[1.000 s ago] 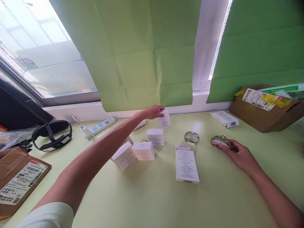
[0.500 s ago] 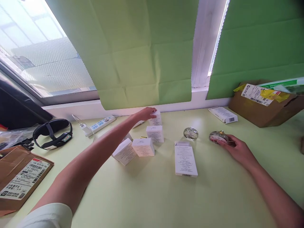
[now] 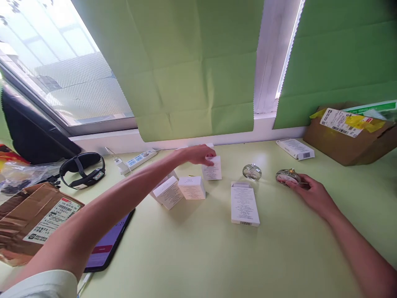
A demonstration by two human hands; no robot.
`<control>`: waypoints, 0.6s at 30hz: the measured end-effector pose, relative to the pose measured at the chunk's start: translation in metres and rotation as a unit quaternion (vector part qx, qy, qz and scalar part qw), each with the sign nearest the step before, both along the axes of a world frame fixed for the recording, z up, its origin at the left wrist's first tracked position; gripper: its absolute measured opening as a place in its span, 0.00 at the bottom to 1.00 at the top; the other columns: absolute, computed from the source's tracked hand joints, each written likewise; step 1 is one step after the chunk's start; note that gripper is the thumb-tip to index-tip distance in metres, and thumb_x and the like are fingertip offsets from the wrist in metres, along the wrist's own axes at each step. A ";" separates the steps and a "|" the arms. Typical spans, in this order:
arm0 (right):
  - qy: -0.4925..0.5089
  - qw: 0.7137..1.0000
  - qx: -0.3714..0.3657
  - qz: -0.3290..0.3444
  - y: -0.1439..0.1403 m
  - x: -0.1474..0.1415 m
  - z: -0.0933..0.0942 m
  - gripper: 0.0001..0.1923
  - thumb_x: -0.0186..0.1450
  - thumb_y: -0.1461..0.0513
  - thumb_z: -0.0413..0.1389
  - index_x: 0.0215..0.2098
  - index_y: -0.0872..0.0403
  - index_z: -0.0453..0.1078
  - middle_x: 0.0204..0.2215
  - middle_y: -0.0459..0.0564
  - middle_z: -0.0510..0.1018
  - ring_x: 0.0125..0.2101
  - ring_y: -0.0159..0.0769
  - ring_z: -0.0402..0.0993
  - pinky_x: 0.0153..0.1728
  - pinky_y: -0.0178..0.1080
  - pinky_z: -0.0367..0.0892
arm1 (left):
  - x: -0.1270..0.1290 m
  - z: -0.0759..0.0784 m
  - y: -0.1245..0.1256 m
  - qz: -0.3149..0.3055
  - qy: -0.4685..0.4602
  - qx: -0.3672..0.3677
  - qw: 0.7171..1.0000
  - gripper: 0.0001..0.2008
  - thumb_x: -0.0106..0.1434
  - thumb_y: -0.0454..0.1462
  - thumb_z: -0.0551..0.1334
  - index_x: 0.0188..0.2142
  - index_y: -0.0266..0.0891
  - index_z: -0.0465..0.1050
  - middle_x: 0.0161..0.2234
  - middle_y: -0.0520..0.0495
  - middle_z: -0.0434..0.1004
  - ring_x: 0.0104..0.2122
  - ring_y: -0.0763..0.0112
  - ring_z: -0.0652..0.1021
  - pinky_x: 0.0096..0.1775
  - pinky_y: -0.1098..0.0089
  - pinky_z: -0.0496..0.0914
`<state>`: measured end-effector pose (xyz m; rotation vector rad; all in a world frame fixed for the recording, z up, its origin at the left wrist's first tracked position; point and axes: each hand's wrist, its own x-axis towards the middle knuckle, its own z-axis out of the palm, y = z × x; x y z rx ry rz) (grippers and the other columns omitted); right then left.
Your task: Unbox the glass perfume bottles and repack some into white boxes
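Note:
My left hand (image 3: 200, 155) reaches across to a small white printed box (image 3: 212, 170), thumb and fingers closed about its upper end. In my right hand (image 3: 313, 192) is an oval glass perfume bottle (image 3: 288, 177) with a gold-coloured top, gripped at its right side. A second clear glass bottle (image 3: 252, 172) stands to its left. Nearer me, a white box (image 3: 245, 205) lies flat with its far end open. Two more white boxes, one upright (image 3: 192, 188) and one turned at an angle (image 3: 169, 193), stand beside my left forearm. Another box behind my left hand is mostly hidden.
A white carton (image 3: 295, 148) lies near the wall, beside a brown cardboard box (image 3: 347, 140). On the left are a power strip (image 3: 138, 160), a black headset (image 3: 82, 171) and a torn cardboard parcel (image 3: 46, 223). A tablet (image 3: 107, 248) lies partly under my left forearm.
My left hand has shifted from the farther white box to the nearer one. My right hand still holds the bottle in the same place. The camera view has moved slightly.

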<state>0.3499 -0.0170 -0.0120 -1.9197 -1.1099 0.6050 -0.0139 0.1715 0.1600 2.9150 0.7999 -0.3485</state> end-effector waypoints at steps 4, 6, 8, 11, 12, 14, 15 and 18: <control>0.001 1.000 0.004 0.004 0.000 -0.002 0.003 0.25 0.54 0.44 0.60 0.45 0.46 0.72 0.45 0.48 0.80 0.43 0.48 0.76 0.40 0.43 0.69 | 0.030 0.003 0.016 0.010 -0.053 0.040 0.998 0.14 0.63 0.45 0.57 0.41 0.38 0.70 0.39 0.47 0.76 0.34 0.69 0.71 0.34 0.71 0.61; 0.005 1.000 0.011 0.011 0.000 -0.002 0.003 0.24 0.54 0.45 0.60 0.46 0.46 0.72 0.44 0.48 0.80 0.42 0.46 0.76 0.41 0.43 0.69 | 0.047 -0.005 0.020 0.015 -0.054 0.050 0.997 0.14 0.63 0.45 0.57 0.41 0.38 0.70 0.38 0.46 0.76 0.34 0.68 0.71 0.35 0.70 0.61; 0.010 1.000 0.018 0.018 0.000 -0.003 0.003 0.24 0.55 0.46 0.60 0.46 0.47 0.72 0.44 0.49 0.80 0.42 0.45 0.76 0.42 0.43 0.68 | 0.062 -0.017 0.020 0.015 -0.047 0.055 0.997 0.14 0.63 0.45 0.58 0.42 0.38 0.71 0.39 0.46 0.76 0.36 0.67 0.72 0.36 0.69 0.62; 0.013 0.999 0.025 0.020 -0.001 -0.004 0.003 0.24 0.56 0.46 0.59 0.47 0.48 0.72 0.44 0.50 0.80 0.43 0.45 0.76 0.43 0.43 0.68 | 0.071 -0.026 0.014 0.022 -0.040 0.061 0.997 0.16 0.64 0.45 0.56 0.46 0.38 0.71 0.44 0.43 0.76 0.42 0.63 0.73 0.42 0.67 0.63; 0.013 0.999 0.026 0.021 -0.001 -0.004 0.003 0.24 0.56 0.46 0.59 0.47 0.49 0.72 0.44 0.51 0.80 0.43 0.46 0.76 0.43 0.43 0.67 | 0.068 -0.024 0.010 0.025 -0.043 0.068 0.996 0.19 0.65 0.47 0.55 0.50 0.38 0.69 0.48 0.41 0.75 0.46 0.62 0.73 0.46 0.66 0.63; 0.016 0.999 0.024 0.022 -0.001 -0.004 0.004 0.24 0.57 0.46 0.59 0.47 0.49 0.72 0.43 0.51 0.80 0.43 0.46 0.76 0.42 0.43 0.67 | 0.051 -0.013 -0.002 0.040 -0.053 0.076 0.995 0.26 0.65 0.51 0.53 0.56 0.38 0.65 0.56 0.38 0.69 0.53 0.58 0.70 0.51 0.63 0.61; 0.016 0.999 0.022 0.022 -0.001 -0.004 0.004 0.25 0.56 0.46 0.59 0.47 0.48 0.72 0.43 0.50 0.80 0.43 0.46 0.75 0.42 0.43 0.67 | 0.037 -0.005 -0.009 0.049 -0.057 0.075 0.994 0.30 0.64 0.55 0.53 0.57 0.38 0.63 0.59 0.38 0.66 0.55 0.58 0.68 0.52 0.63 0.61; 0.014 1.000 0.014 0.023 -0.001 -0.004 0.005 0.25 0.56 0.46 0.59 0.48 0.47 0.72 0.45 0.49 0.80 0.43 0.46 0.75 0.42 0.42 0.67 | -0.012 0.012 -0.036 0.126 0.034 -0.047 0.990 0.36 0.51 0.61 0.62 0.54 0.45 0.68 0.53 0.45 0.73 0.48 0.59 0.74 0.45 0.68 0.65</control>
